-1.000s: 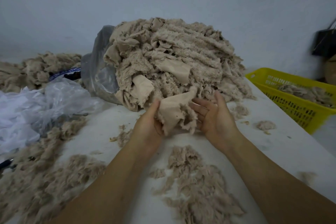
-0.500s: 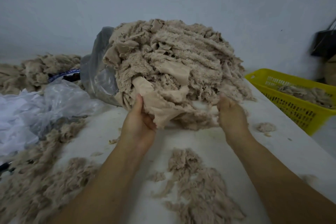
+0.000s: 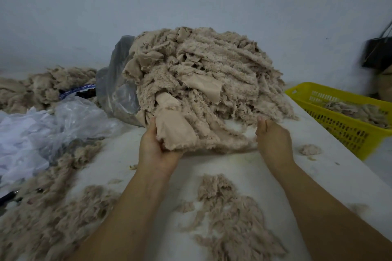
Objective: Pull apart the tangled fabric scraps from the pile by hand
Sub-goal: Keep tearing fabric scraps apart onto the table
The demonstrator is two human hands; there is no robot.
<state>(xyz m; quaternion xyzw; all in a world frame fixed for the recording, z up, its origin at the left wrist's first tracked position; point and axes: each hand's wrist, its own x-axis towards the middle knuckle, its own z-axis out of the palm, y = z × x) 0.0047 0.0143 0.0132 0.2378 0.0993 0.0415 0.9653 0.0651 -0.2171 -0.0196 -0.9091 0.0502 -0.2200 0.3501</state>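
Left hand (image 3: pixel 157 150): closed on the left end of a beige scrap (image 3: pixel 180 133), with the thumb laid on top and the fingers curled beneath, at the near foot of the pile (image 3: pixel 207 74).
Right hand (image 3: pixel 273 140): curled into the fleecy right end of the same scrap, back of the hand upward; the fingertips are hidden by the cloth.
Scrap: spread between the two hands, smooth side up at the left. Its far edge is touching the pile, and whether it is free of the pile cannot be told.
Pile: a tall mound of tangled beige fleece scraps, set on a white table (image 3: pixel 244 167).
Grey bag (image 3: pixel 118 82): pressed against the left side of the pile, partly around it.
Loose fluff (image 3: pixel 231 214): scattered on the table in front of the pile, between the forearms.
Small tuft (image 3: pixel 309 149): noted in front of the pile, to the right.
Clear plastic (image 3: pixel 42 131): crumpled to the left of the pile.
Second heap (image 3: pixel 48 85): seen well left of the pile, against the wall.
Yellow basket (image 3: pixel 339 125): placed right of the pile, with beige scraps inside.
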